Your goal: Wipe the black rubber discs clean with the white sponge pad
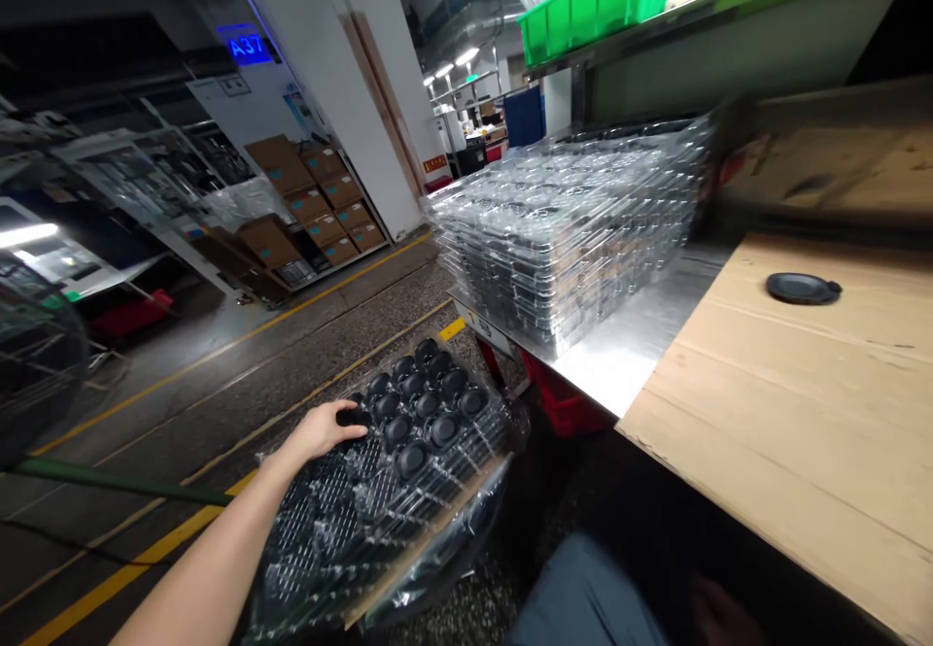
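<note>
Cardboard lies at your near right, with a stack of clear trays farther left, beyond its edge. Your low tray at near left appears part-filled: black discs occupy its far-right pockets, bare plastic shows nearer left, and your left hand grips a dark disc at the boundary; your right hand's state cannot be determined. One loose disc rests on the cardboard.

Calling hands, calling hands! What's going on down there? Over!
Left hand: fingers around black round piece, at tray.
Right hand: dim, grip unclear.
Nearby: stacked clear trays on metal table.
</note>
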The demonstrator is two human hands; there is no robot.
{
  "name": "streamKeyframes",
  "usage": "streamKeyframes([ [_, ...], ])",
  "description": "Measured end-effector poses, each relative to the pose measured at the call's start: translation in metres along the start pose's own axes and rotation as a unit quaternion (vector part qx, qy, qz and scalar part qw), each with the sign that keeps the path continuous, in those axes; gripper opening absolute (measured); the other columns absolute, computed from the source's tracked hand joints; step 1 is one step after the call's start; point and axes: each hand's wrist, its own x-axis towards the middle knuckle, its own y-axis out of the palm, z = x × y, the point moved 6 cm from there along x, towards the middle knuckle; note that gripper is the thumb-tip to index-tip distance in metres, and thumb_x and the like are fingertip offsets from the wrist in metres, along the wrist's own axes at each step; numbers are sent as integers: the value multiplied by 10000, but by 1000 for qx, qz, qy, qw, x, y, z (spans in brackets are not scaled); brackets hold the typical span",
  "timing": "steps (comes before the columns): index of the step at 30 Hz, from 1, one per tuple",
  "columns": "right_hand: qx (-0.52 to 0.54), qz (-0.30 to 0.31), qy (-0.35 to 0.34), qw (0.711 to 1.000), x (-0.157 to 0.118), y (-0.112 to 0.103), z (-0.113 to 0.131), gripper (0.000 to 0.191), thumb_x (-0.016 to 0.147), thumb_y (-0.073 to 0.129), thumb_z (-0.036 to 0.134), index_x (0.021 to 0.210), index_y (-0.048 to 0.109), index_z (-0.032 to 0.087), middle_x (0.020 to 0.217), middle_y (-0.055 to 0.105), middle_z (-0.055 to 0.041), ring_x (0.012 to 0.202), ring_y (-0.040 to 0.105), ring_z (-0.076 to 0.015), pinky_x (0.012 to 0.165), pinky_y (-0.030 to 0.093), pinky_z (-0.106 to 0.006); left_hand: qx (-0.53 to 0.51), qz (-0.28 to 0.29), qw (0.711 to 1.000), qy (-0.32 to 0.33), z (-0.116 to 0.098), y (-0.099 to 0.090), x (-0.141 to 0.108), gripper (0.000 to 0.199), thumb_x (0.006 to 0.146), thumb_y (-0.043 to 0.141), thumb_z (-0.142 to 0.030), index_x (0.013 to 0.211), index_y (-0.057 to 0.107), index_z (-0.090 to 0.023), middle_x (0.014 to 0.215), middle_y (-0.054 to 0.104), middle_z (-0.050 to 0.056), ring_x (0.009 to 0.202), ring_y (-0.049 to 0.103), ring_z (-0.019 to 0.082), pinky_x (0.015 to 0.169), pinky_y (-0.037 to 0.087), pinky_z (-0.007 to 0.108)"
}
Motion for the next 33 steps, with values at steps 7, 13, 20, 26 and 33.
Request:
streamKeyframes([
  [7,24,19,9,999,0,5,-11,528,614,459,574,966,661,236,1083,700,-113,1025,647,-315,867,522,-397,18,-15,1000,7,-7,9,-12,587,709,622,-538,1186,622,-196,1227,646,98,1127,593,275,984,418,345],
  [13,42,20,-5,999,-1,8,-14,524,639,466,573,985,660,231,1101,695,-103,1046,640,-296,862,520,-361,28,8,1000,6,-3,20,-4,687,676,653,-468,1279,558,-153,1290,601,135,1174,563,283,1016,391,355],
  [20,32,16,-18,999,-4,6,-7,558,630,433,573,965,677,199,1099,695,-118,1078,627,-293,871,515,-335,20,36,999,2,-6,23,7,748,574,732,-370,1267,532,-171,1132,675,132,1037,641,266,894,462,318],
  [26,33,-2,-24,999,-4,6,-5,517,650,423,557,934,678,207,1083,702,-111,1084,625,-290,906,503,-341,16,20,1000,-5,-9,4,-3,738,576,731,-432,1224,514,-154,1103,668,131,1047,629,267,864,465,306],
  [33,30,10,-21,999,-2,7,-5,543,646,434,565,947,681,185,1106,691,-131,1095,617,-304,923,495,-363,-38,88,995,17,-30,14,-42,730,571,727,-532,1193,558,-189,1087,676,92,1022,639,271,869,472,319],
])
